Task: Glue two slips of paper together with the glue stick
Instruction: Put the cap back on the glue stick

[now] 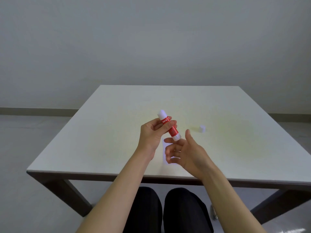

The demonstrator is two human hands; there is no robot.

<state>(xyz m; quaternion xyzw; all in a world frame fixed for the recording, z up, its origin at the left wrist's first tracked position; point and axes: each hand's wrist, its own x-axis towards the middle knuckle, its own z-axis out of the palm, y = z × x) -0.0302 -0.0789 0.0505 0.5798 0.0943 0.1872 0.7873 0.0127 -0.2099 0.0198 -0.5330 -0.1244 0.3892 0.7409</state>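
A red-and-white glue stick (170,127) is held tilted above the table, its white tip pointing up and away. My left hand (152,133) grips it around the middle. My right hand (186,150) is just below and to the right, fingers spread, with a fingertip close to the stick's white lower end; whether it touches I cannot tell. A white cap (202,128) stands on the table to the right. A pale slip of paper (164,153) lies on the table under my hands, mostly hidden by them.
The white table (101,132) has dark legs, and its front edge runs just below my wrists. My knees in dark trousers show under the table. A grey wall and floor lie beyond.
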